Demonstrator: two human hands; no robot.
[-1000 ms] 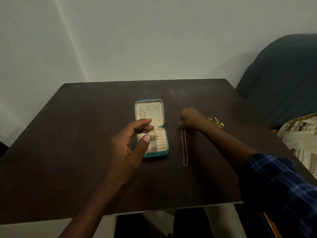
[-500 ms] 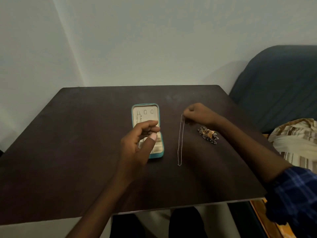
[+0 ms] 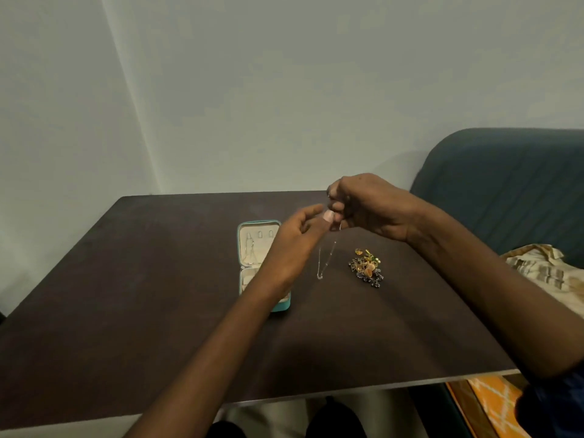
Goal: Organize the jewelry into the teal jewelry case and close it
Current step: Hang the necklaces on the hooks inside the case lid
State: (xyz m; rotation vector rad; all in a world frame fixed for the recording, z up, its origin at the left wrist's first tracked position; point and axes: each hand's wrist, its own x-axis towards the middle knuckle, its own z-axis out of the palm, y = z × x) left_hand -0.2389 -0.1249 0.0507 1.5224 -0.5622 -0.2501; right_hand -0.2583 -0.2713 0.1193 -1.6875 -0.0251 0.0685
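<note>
Thin chain [image 3: 325, 259] hanging as a doubled loop above the table [image 3: 126, 295], its low end just over the surface, between the case [image 3: 241, 248] and a heap of jewelry [image 3: 366, 265]. Right hand [image 3: 376, 207] holds the chain's upper end in curled fingers; left hand [image 3: 297, 235] meets it there, thumb and forefinger nearly closed, though whether they already pinch the chain cannot be told. The chain looks very light, limp and prone to tangling or slipping, so it is best held near the clasp ends and lowered gradually. The case lies open, another chain already hung in its lid. A sofa [image 3: 505, 184] stands right of the table.
</note>
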